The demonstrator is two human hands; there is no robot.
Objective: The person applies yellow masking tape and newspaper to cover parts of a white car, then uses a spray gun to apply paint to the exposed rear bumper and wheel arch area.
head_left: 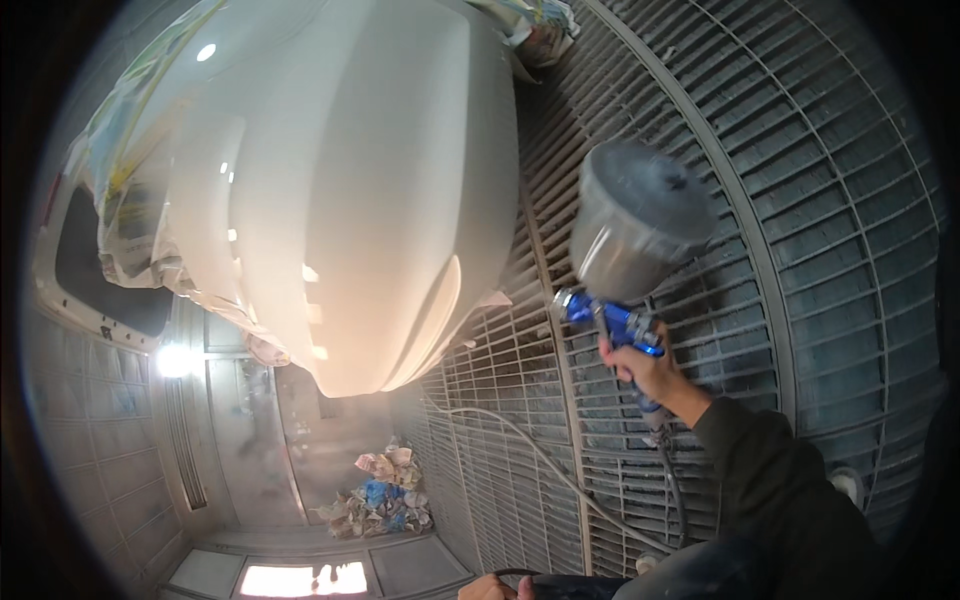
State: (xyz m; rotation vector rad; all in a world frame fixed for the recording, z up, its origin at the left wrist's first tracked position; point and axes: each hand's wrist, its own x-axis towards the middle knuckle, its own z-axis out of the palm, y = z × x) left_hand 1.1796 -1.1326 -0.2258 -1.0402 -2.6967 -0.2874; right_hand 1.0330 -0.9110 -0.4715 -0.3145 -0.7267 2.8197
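My right hand (645,365) is wrapped around the handle of a blue spray gun (625,325). On top of the gun sits a translucent paint cup (635,225) with a dark lid, slightly blurred. The gun's nozzle points left toward a glossy pale car body panel (390,180), with a gap between them. At the bottom edge my left hand (490,588) shows only in part, its fingers curled at a dark hose (518,572).
Masking paper and film (140,220) cover the car's left side. A slatted metal grating (690,330) lies under me, with an air hose (540,455) trailing over it. Crumpled paper (385,495) is heaped by the wall. A bright lamp (175,360) shines at left.
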